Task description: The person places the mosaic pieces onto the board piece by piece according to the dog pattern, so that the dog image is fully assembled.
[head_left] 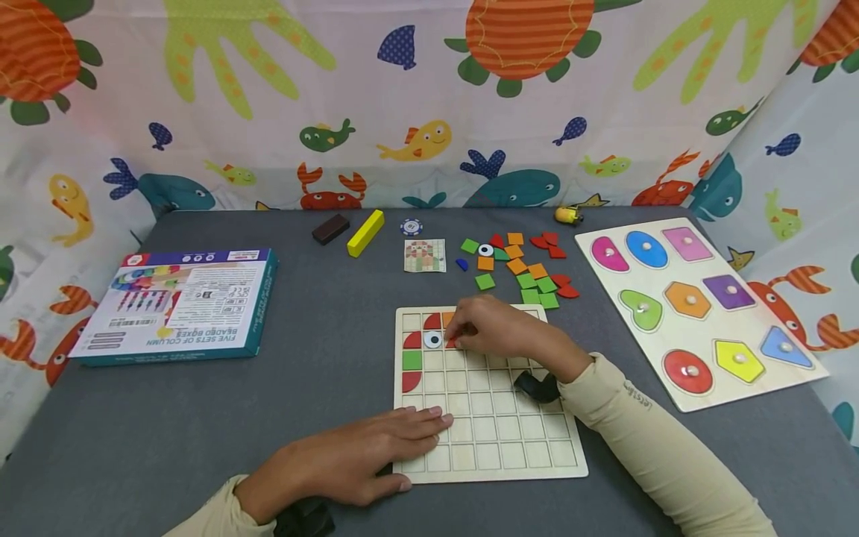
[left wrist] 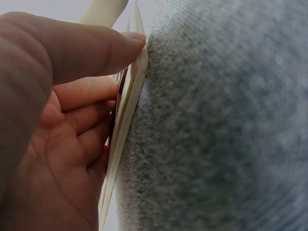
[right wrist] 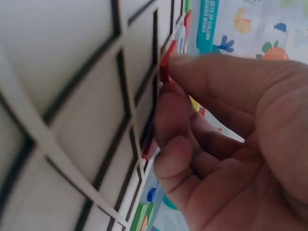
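From my feed: grey tabletop (head_left: 322, 373), sea-creature curtains (head_left: 429, 112) behind; left hand (head_left: 356, 462) lies flat on the grid board's (head_left: 510, 447) near-left corner; right hand (head_left: 496, 328) pinches a red tile (right wrist: 166, 65).

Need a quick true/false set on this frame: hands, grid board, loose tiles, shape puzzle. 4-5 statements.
1. The right hand pinches a red tile at the grid board. True.
2. The left hand lies flat on the grid board's near left corner. True.
3. The shape puzzle lies left of the grid board. False: it lies to the right; the teal box is on the left.
4. The loose tiles lie beyond the grid board. True.
5. The yellow block stands on the grid board. False: it lies on the grey table.
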Demonstrator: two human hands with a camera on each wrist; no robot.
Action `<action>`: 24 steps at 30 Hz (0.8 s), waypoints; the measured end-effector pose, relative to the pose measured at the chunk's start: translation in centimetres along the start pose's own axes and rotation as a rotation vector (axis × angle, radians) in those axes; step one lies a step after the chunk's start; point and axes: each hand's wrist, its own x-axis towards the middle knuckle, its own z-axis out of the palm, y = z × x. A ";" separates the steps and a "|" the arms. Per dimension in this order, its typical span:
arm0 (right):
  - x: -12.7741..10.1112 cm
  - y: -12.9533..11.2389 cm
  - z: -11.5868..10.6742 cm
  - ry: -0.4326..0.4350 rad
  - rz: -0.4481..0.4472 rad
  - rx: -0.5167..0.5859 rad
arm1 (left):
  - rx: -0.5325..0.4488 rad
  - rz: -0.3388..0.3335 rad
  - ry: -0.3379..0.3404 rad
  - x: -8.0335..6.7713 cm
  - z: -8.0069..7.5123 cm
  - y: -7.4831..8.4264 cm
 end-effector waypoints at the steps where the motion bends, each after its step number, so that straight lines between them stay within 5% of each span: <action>1: -0.1 0.1 -0.1 -0.004 0.004 0.013 | 0.000 0.001 -0.001 0.0 0.0 0.0; 8: 0.0 1.6 -1.8 0.083 0.094 0.099 | -0.003 0.001 0.003 0.0 0.0 0.1; 17: 1.2 5.7 -4.5 0.225 0.332 0.143 | 0.006 0.008 0.010 -0.1 0.0 0.1; 24: 2.7 7.2 -5.7 0.309 0.401 0.145 | 0.003 0.001 0.000 -0.2 -0.1 0.1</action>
